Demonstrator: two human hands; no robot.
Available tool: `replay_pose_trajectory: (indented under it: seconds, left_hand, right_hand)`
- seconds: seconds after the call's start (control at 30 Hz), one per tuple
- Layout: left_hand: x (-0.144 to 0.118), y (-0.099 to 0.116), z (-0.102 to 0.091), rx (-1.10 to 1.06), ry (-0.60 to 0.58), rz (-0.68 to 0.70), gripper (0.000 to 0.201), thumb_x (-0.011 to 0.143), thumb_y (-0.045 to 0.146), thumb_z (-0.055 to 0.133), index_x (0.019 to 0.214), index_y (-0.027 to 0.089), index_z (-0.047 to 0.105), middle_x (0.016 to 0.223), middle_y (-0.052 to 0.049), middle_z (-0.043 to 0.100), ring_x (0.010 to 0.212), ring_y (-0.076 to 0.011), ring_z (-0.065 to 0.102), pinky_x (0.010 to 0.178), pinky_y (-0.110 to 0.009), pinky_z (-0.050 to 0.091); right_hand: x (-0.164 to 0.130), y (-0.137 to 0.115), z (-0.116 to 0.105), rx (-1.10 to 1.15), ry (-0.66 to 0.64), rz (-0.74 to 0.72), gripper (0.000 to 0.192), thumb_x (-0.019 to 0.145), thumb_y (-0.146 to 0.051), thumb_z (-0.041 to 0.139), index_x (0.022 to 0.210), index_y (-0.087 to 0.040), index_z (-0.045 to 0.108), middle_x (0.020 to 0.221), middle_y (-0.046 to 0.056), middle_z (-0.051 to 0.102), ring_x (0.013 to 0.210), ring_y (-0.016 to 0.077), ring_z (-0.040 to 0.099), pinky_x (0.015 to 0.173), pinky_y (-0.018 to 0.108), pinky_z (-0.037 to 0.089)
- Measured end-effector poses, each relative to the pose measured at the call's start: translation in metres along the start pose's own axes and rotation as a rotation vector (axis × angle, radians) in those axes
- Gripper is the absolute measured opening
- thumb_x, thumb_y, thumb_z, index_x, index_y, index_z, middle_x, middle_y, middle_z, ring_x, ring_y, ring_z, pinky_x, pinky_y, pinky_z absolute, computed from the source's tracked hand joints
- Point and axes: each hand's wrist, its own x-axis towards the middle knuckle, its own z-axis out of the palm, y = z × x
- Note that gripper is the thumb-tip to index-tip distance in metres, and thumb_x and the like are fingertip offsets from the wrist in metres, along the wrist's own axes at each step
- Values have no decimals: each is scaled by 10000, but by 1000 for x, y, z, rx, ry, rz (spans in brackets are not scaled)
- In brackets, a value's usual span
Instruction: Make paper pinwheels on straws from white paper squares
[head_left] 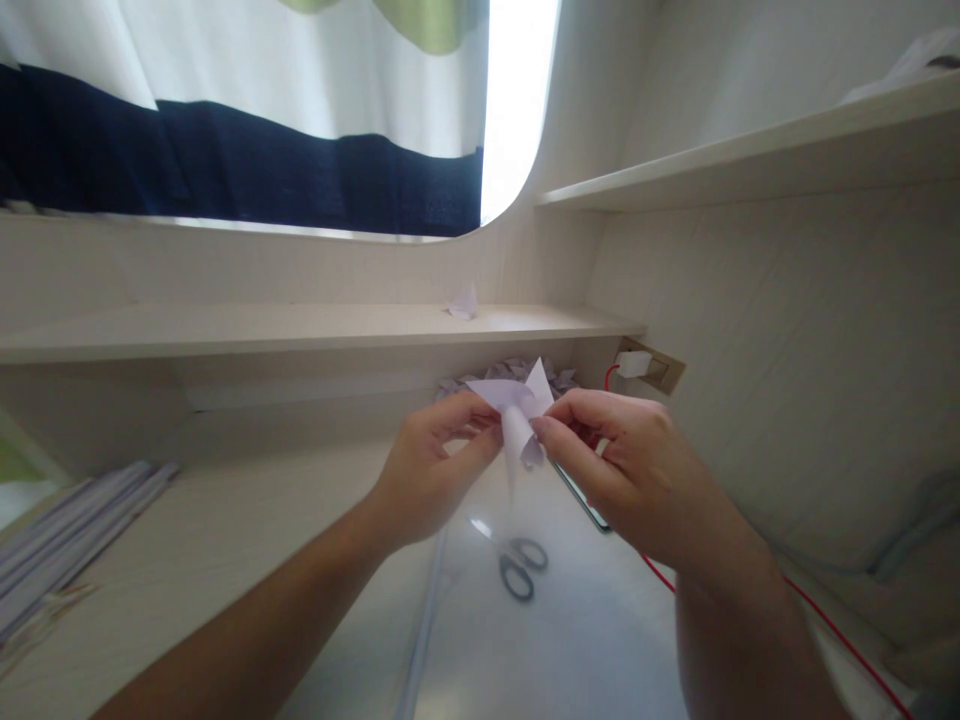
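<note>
We have the paper (517,415) up in the air between both hands, just above the desk (225,540) and in front of the lower shelf (300,325). It is small, white and partly folded: one point sticks up, and a curled flap hangs down between the fingertips. It looks feather-light and thin, so it should bend at the slightest push and crease for good wherever we press. Best hold, we judge, is right on the folded edges, where the layers stiffen it, not on the loose flap.

Our left hand (427,465) pinches the paper's left side, thumb and fingers closed on it. Our right hand (630,465) pinches the right side near the curl, fingertips tight on the fold.

Below the hands, scissors (517,565) lie flat on the desk, blades shut, well clear of the paper. A dark phone (581,500) peeks out beside the right hand, and a red cable (825,620) runs from the charger (634,363) in the wall. Behind the paper sits a heap of folded pieces (510,372); one more (463,303) rests on the shelf. Paper sheets (67,540) are stacked far left.
</note>
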Motion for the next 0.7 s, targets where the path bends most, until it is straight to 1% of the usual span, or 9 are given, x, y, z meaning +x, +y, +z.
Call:
replay_pose_trajectory:
  seconds: [0.17, 0.27, 0.4, 0.57, 0.7]
  left_hand:
    - [0, 1, 0, 106, 10, 53, 138, 930, 221, 682, 990, 200, 805, 965, -55, 816, 830, -180, 734, 773, -285, 586]
    - [-1, 2, 1, 183, 19, 98, 145, 923, 206, 673, 984, 197, 805, 969, -61, 816, 847, -188, 731, 792, -294, 581]
    - [-2, 1, 1, 266, 24, 150, 157, 919, 180, 662, 982, 195, 805, 945, -56, 813, 842, -186, 723, 804, -296, 567]
    - [-2, -1, 0, 260, 27, 147, 150, 930, 207, 669, 988, 201, 808, 947, -53, 814, 845, -189, 723, 803, -299, 563]
    - [-3, -2, 0, 254, 24, 144, 157, 941, 210, 667, 1004, 207, 811, 948, -47, 809, 857, -185, 717, 810, -297, 553]
  right_hand:
    - [1, 1, 0, -22, -7, -2, 345, 1019, -330, 580, 705, -196, 623, 609, -35, 549, 559, 118, 492, 554, 300, 296]
    - [0, 1, 0, -29, -7, -2, 362, 1018, -316, 574, 677, -197, 608, 594, -32, 546, 547, 120, 486, 543, 301, 287]
    - [0, 0, -1, -14, -22, 3, 349, 1015, -312, 572, 692, -197, 635, 602, -26, 570, 553, 126, 502, 541, 305, 297]
    - [1, 0, -3, 10, -46, 8, 334, 1013, -316, 584, 713, -196, 668, 623, -23, 601, 577, 129, 525, 551, 304, 329]
    - [2, 1, -2, 23, -32, 21, 296, 1001, -313, 612, 744, -195, 698, 655, -14, 640, 583, 131, 543, 554, 296, 357]
